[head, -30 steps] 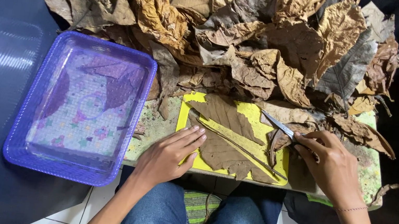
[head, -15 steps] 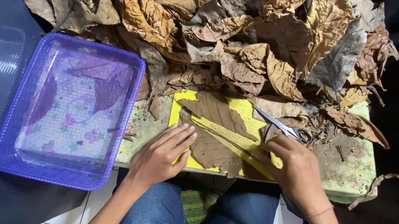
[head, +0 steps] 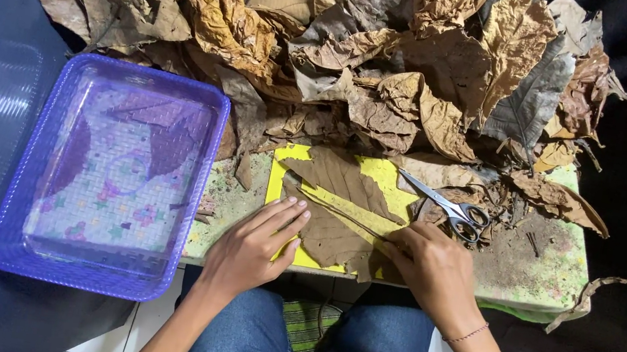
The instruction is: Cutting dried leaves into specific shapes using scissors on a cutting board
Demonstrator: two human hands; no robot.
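Behind, a heap of dry leaves (head: 333,46) crowded the bench (head: 539,272); the flat brown leaf (head: 338,204) lay on the yellow pad (head: 387,180); left hand (head: 249,249) pressed it with fingers spread, right hand (head: 436,269) pinched its stem; the brittle leaf could tear if pulled hard; earlier the right hand was beside the scissors (head: 449,209), now lower.

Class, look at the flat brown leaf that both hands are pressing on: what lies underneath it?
Under the brown leaf lies a yellow sheet, on a speckled green board. The left hand and right hand rest on the leaf. The sheet's middle is covered.
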